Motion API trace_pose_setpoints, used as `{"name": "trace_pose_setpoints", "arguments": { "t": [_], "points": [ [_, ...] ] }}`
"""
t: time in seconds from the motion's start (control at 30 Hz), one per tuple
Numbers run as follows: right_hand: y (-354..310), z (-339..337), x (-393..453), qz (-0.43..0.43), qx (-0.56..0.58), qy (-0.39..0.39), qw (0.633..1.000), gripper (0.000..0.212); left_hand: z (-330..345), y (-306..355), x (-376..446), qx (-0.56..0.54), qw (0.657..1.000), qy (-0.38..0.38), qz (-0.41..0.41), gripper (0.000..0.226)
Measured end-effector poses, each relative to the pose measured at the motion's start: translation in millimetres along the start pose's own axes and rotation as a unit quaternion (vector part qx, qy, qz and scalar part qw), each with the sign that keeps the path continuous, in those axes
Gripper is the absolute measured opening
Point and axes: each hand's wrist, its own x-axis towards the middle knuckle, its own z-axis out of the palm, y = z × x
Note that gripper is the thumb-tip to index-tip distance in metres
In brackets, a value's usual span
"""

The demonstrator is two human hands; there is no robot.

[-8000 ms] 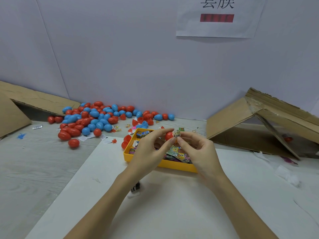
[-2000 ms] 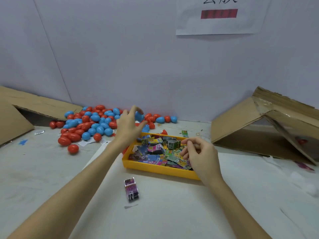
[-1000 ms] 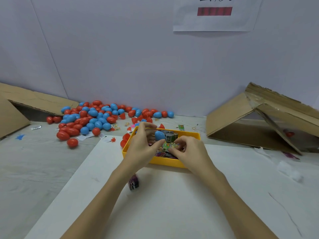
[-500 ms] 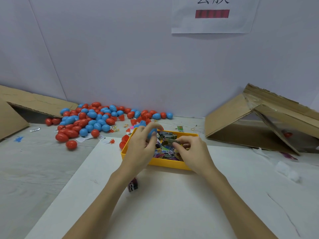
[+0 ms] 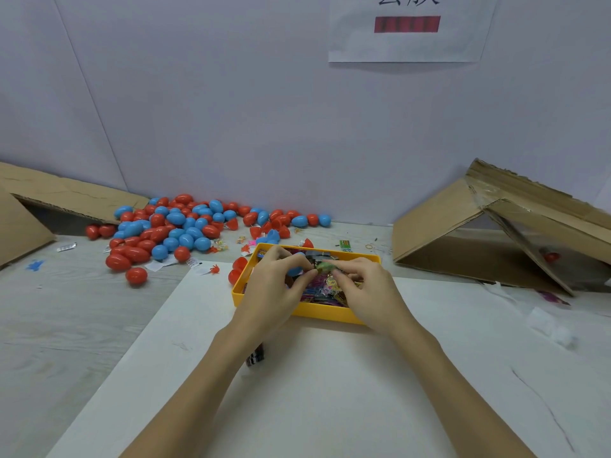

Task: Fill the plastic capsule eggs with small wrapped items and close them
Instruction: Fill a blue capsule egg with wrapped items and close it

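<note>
Blue egg held in left grip over yellow tray.

Pale wall, apparently grey tabletop

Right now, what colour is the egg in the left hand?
Blue. The egg peeks out between the left hand's fingers in the head view.

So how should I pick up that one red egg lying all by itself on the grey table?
Pinch the lone red egg across its narrow middle, coming straight down from above. It lies on its side with its long axis running left to right, so one of your fingers goes on the near side and one on the far side. Bare table surrounds it, with the egg pile further back.
</note>
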Motion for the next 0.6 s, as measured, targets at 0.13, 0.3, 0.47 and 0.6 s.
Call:
{"name": "trace_pose_setpoints", "arguments": {
  "t": [0.13,0.3,0.47,0.6],
  "points": [
    [0,0,-1,-0.021,0.019,0.049,0.998,0.028,2,-2,0,-0.007,0.999,0.026,-0.021,0.020],
    [-2,4,-3,-0.082,0.007,0.075,0.994,0.038,0,-2,1,-0.009,0.999,0.042,-0.018,0.015],
    [-10,2,-5,-0.119,0.006,0.110,0.987,0.039,0,3,2,-0.088,0.994,0.036,-0.056,0.010],
    [-16,3,-7,-0.150,0.019,0.121,0.981,0.041,0,8,3,-0.128,0.987,-0.021,-0.094,0.021]
  ]
}}
